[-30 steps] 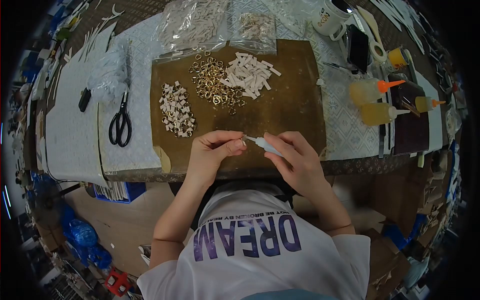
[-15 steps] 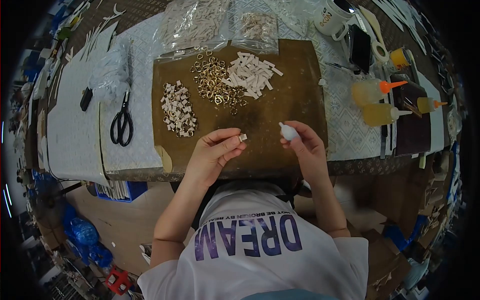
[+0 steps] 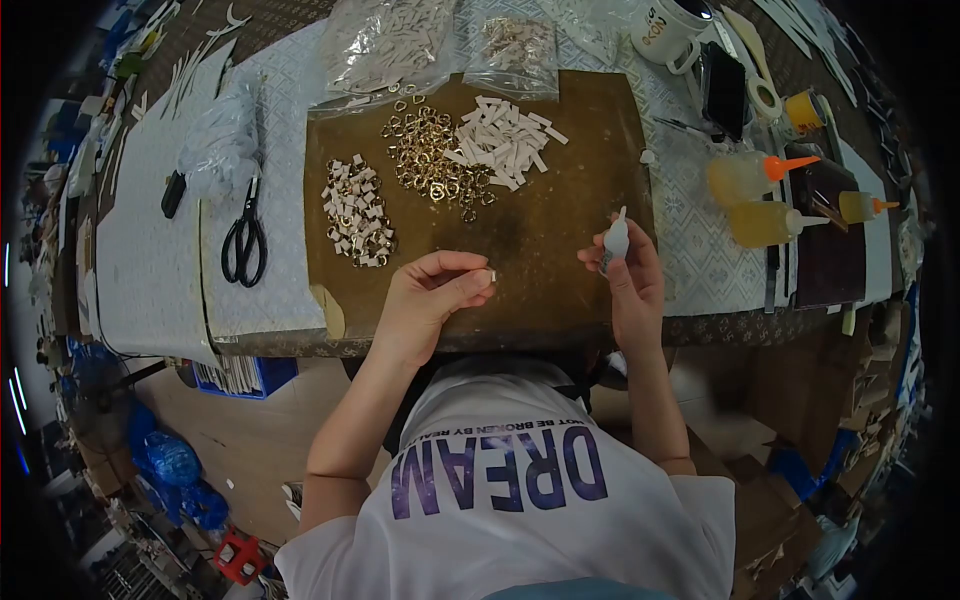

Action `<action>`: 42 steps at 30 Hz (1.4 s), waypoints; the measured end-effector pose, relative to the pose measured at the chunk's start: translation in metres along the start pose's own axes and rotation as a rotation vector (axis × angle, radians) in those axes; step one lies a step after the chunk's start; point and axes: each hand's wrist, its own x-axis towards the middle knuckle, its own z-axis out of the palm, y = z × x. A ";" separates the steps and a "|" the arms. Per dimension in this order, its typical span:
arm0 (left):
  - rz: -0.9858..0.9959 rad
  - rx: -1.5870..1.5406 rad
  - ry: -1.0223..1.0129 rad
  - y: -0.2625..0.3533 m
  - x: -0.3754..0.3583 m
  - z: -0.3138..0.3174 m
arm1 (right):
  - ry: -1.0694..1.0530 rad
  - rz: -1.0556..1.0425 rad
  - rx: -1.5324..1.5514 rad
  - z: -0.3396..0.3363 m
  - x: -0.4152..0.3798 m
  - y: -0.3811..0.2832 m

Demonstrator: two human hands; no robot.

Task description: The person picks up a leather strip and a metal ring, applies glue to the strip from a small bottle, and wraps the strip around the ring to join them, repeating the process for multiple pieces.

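My left hand (image 3: 440, 293) pinches a small pale piece (image 3: 491, 276) between thumb and fingertips over the brown board (image 3: 560, 290). Held in my right hand (image 3: 636, 285) is a small white bottle (image 3: 616, 238), its narrow tip pointing up and away from me. Beyond my left hand lies a pile of pale pieces on metal rings (image 3: 357, 215). Farther back are a heap of gold-coloured metal rings (image 3: 425, 150) and a heap of flat pale strips (image 3: 510, 142).
Black scissors (image 3: 244, 240) lie on the left beside a clear plastic bag (image 3: 225, 140). On the right are yellow-liquid bottles (image 3: 752, 224), a phone (image 3: 722, 92), a tape roll (image 3: 763, 99) and a white mug (image 3: 666, 35). Filled plastic bags (image 3: 385, 45) lie at the back.
My right hand has moved right and slightly away from my left hand, and the white bottle has turned more upright. My left fingers have closed further over the small piece.
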 end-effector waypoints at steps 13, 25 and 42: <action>0.010 0.022 0.011 -0.004 0.002 -0.002 | 0.110 -0.134 -0.326 -0.010 0.013 0.011; 0.014 -0.015 0.026 -0.008 0.005 -0.007 | 0.131 -0.206 -0.627 -0.008 0.022 0.018; 0.120 -0.078 0.140 -0.004 -0.012 -0.049 | 0.029 -0.295 -1.089 0.075 0.080 0.043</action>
